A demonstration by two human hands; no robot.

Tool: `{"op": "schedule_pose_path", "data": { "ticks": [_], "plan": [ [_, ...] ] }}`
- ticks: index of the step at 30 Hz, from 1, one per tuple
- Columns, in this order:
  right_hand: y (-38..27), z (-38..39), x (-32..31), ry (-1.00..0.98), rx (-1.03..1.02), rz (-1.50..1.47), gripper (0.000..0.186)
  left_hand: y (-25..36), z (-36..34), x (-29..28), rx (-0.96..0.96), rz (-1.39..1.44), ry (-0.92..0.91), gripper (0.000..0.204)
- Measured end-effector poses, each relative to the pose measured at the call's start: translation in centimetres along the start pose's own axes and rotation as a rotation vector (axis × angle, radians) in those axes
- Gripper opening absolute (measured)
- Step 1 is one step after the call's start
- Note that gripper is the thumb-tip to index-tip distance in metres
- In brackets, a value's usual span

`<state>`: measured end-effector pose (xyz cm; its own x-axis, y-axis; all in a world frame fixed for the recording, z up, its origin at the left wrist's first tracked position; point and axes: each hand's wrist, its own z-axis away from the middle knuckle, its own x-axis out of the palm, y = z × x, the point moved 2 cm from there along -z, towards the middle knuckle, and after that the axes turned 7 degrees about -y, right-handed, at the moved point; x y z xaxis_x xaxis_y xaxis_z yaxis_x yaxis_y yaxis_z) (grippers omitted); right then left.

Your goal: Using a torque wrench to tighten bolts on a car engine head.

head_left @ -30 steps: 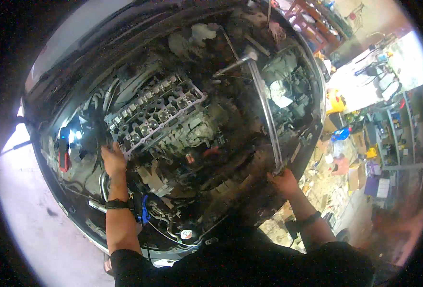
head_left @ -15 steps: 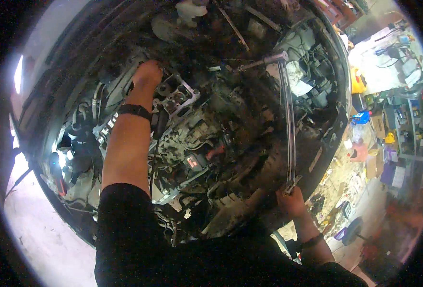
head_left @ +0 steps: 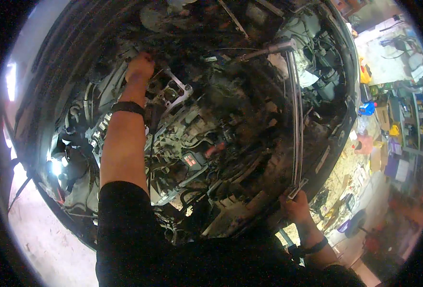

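Note:
My right hand (head_left: 296, 204) is closed round the near end of a long-handled wrench (head_left: 297, 119). Its shiny bar runs away from me to a thick head at the far end. From that head a metal extension (head_left: 257, 53) points left, down toward the dark engine bay. My left hand (head_left: 141, 68) is at the far left, beside the opened engine (head_left: 175, 93) with its pale metal frame. Its fingers are curled, and shadow hides whatever they grip.
A battery-like block (head_left: 191, 160) with a red part lies amid hoses near the middle. A bright lamp (head_left: 56, 167) shines at the left. Pale cloth (head_left: 308, 78) lies at the far right of the bay. Beyond the right fender are shelves (head_left: 410, 124) and a blue jug (head_left: 366, 108).
The whole view has shifted slightly. Both hands keep about the same places on the engine and the wrench, and the wrench's head appears a little farther right and away.

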<state>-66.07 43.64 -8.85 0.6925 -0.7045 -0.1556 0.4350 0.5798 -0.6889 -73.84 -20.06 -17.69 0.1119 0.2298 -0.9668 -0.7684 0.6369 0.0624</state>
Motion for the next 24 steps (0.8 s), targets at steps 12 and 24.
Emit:
{"op": "schedule_pose_path", "data": {
  "ticks": [12,24],
  "plan": [
    [0.2,0.1,-0.2,-0.098,0.156,0.159,0.02,-0.2,-1.7,-0.1,-0.027,-0.163,0.039,0.037],
    [1.2,0.1,-0.9,-0.023,0.15,0.101,0.028,3.7,11.2,-6.0,0.286,0.206,0.188,0.026]
  ]
}}
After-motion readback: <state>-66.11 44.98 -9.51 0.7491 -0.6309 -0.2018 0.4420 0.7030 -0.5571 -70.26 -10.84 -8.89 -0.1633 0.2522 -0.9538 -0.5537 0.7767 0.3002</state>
